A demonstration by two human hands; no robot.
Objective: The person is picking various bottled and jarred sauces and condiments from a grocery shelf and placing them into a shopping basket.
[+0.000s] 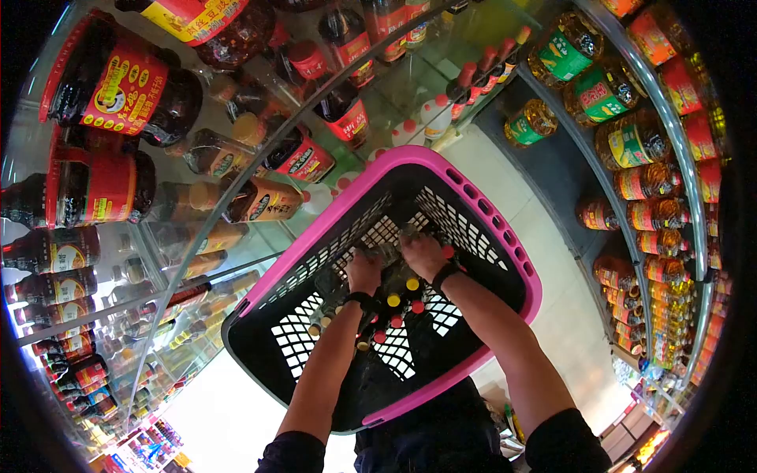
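Black short sleeves, bare forearms, a black band on each wrist.

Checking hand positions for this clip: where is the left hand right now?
In the head view, the left hand is inside the pink-rimmed basket, left of centre, on the bottles beside the right hand.

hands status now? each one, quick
Left hand: closed on bottles inside the pink basket.
Right hand: down among the same bottles; grip cannot be told.

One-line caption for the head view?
Both hands, left hand and right hand, reach among bottles inside a pink-rimmed basket between store shelves.
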